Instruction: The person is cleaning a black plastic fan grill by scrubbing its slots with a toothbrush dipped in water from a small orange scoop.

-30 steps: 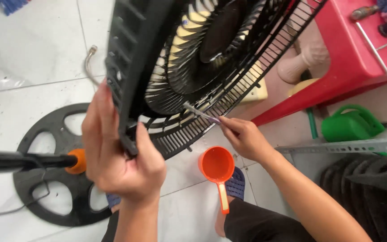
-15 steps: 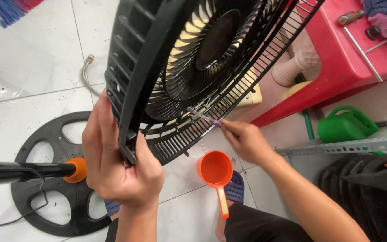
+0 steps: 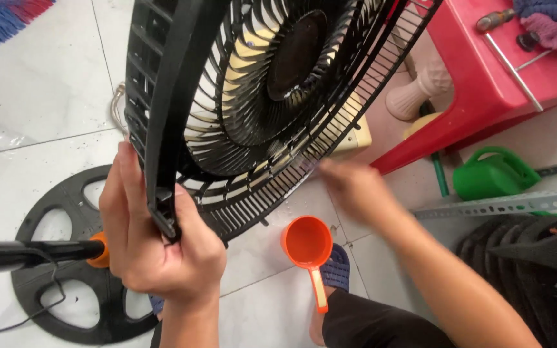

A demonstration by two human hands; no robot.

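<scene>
A: Entry, head view. Black fan grille (image 3: 272, 122) is held up on edge over the white tiled floor (image 3: 33, 90), its face turned toward the camera and tilted, upper rim leaning right toward the red plastic stool (image 3: 485, 84).

B: Left hand (image 3: 159, 248)?

A: Wrapped around the lower-left rim of the grille, at the clip. Fingers curled and pressed onto the frame, thumb across the front edge. Firm hold; it carries the weight.

B: Right hand (image 3: 356, 187)?

A: At the lower-right arc of the grille, against the outer ribs. Motion-blurred. Fingers look drawn together, but whether they pinch something thin or only press on the ribs, I cannot tell.

B: Relation that matters?

A: The rim runs as an arc from the left hand's grip up and around to the right hand. The ribs lie radially, pointing from hub to rim; the right fingertips meet them from outside and below. The right hand is the nearer one to that stretch of ribs; the left only steadies.

B: Surroundings?

A: Orange scoop (image 3: 309, 248) on the floor just below the right hand. Round black fan base (image 3: 53, 309) with its pole (image 3: 20, 254) at lower left. Green watering can (image 3: 494, 174) at right, well apart.
</scene>
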